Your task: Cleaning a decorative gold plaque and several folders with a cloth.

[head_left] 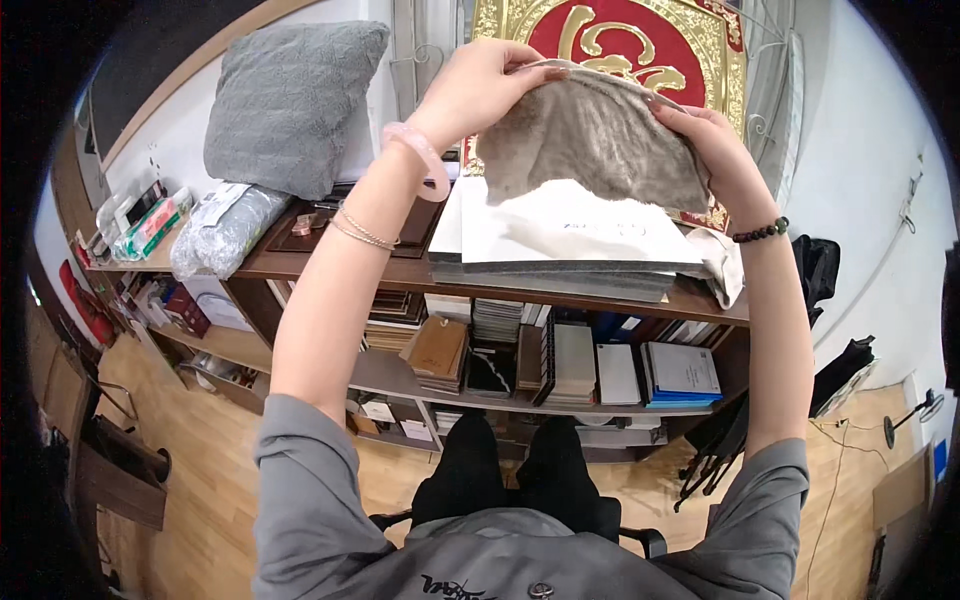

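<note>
Nearest the camera, a grey sweatshirt and dark trousers were seen, the person being seated on a chair with black armrests [650, 540] above a wooden floor [210, 480]. From the lower edge both forearms were raised upward and away. A pink bangle [425, 158] and thin bracelets were worn on the left wrist, and a dark beaded bracelet [760, 232] on the right. A grey-brown plush fabric piece [590, 140] was held up between the two hands, stretched with its long axis running left to right and sloping down toward the right. Its upper left edge was pinched by the left hand [478, 85], fingers closed over the top; its right edge was gripped by the right hand [715, 150], fingers curled behind the cloth. Both hands were thus closed on the fabric, neither being clearly nearer to it, and the loose lower edge hung toward the person. Just beneath the fabric, a stack of large white sample books [560, 245] lay on the top of a brown shelf unit [400, 272], with smaller swatch books filed on the shelves below. Further left, a grey cushion [290, 100] was propped against the wall, and a red and gold framed plaque [640, 40] stood behind the fabric.
</note>
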`<act>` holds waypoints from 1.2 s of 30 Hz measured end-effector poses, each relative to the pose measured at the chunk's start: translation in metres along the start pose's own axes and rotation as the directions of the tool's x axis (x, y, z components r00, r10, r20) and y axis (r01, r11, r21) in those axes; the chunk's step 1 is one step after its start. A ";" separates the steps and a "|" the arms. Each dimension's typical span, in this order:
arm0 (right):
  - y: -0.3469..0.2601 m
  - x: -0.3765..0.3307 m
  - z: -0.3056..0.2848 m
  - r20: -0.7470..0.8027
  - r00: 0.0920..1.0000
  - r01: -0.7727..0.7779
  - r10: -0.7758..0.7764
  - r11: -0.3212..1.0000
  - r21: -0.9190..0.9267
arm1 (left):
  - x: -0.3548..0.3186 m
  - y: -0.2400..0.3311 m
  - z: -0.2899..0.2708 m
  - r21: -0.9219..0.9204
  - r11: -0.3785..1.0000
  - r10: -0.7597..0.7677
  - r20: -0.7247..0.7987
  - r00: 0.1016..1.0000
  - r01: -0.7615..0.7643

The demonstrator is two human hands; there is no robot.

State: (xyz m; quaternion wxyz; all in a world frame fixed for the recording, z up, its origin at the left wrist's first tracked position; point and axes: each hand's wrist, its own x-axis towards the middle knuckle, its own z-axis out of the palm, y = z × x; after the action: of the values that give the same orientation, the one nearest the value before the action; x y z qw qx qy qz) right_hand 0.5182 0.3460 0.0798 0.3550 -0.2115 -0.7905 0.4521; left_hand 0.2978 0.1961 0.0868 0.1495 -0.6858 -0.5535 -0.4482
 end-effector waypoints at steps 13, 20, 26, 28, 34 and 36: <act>0.041 -0.028 0.003 -0.247 0.943 0.286 -0.225 0.926 0.247 | -0.069 0.000 0.028 -0.631 0.776 0.016 0.062 0.998 0.027; 0.088 -0.043 -0.005 -0.299 0.949 -0.018 -0.099 0.930 -0.367 | -0.161 -0.052 0.056 0.123 0.989 -0.075 -0.066 0.995 0.083; 0.102 -0.061 0.046 -0.039 0.914 0.197 -0.404 0.527 -0.827 | -0.163 -0.046 0.055 0.200 0.970 -0.144 0.021 0.989 0.137; 0.085 -0.065 0.091 -0.045 0.923 0.217 -0.381 0.616 -0.757 | -0.164 -0.047 0.055 0.240 0.962 -0.148 0.060 0.987 0.129; 0.074 -0.067 0.165 -0.021 0.753 0.496 -0.658 0.588 -0.639 | -0.163 -0.050 0.049 0.232 0.963 -0.153 0.061 0.986 0.135; 0.079 -0.069 0.155 -0.078 0.766 0.472 -0.638 0.640 -0.606 | -0.160 -0.049 0.049 0.250 0.959 -0.156 0.077 0.985 0.132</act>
State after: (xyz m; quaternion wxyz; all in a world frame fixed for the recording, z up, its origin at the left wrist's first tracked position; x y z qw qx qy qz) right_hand 0.4483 0.2527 -0.0662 0.5104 -0.1113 -0.8520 0.0352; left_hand 0.2787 0.1472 -0.0798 0.1730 -0.6407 -0.6595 -0.3531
